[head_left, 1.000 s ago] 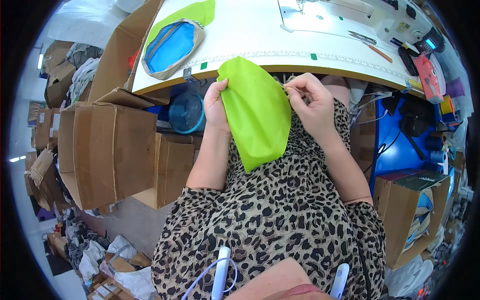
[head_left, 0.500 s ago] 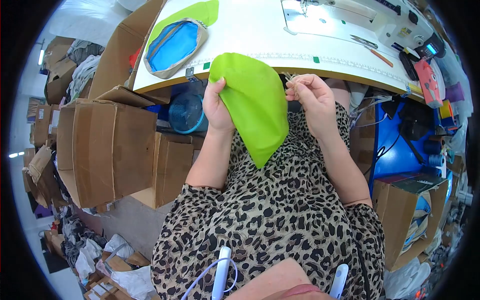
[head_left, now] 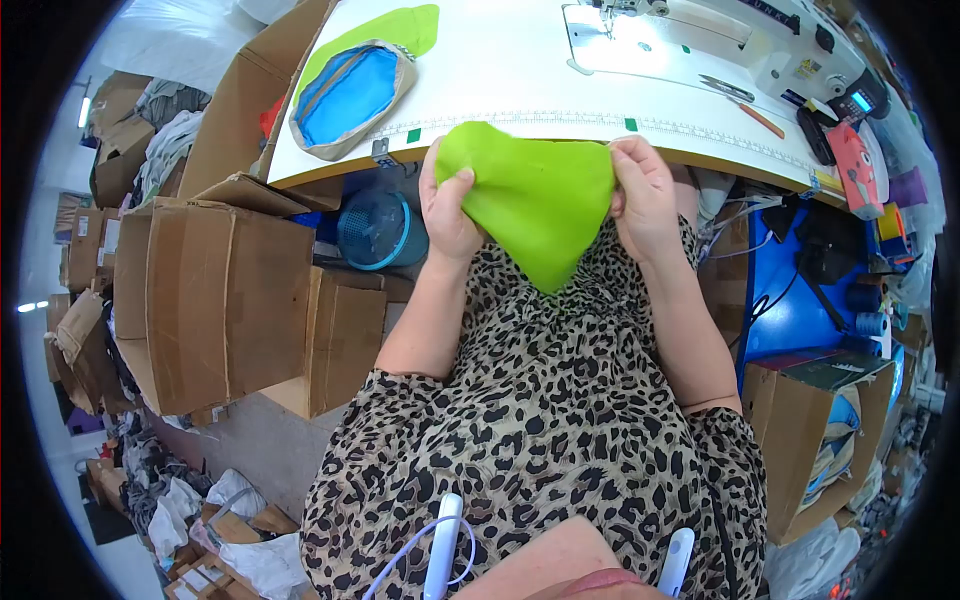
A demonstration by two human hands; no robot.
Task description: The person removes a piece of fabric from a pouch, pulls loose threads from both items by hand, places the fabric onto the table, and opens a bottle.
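A lime-green fabric piece (head_left: 535, 200) is stretched between my two hands, above my lap and just in front of the table edge. My left hand (head_left: 450, 205) pinches its left side, thumb on top. At the upper right corner, my right hand (head_left: 642, 195) grips the cloth with fingers closed. The lower part of the fabric hangs down to a rounded point. On the table to the left lies a beige pouch with blue lining (head_left: 350, 95), partly covering another green piece (head_left: 415, 30).
A sewing machine (head_left: 800, 60) stands at the table's far right. Small snips (head_left: 727, 86) and an orange-handled tool (head_left: 762, 120) lie near it. Cardboard boxes (head_left: 220, 300) crowd the left side. A blue basket (head_left: 378, 228) sits under the table; another box (head_left: 815, 440) stands right.
My right hand held thin thread-like scraps beside the fabric; now it grips the fabric's right corner. The fabric has turned and spread sideways, and its lower tip has risen.
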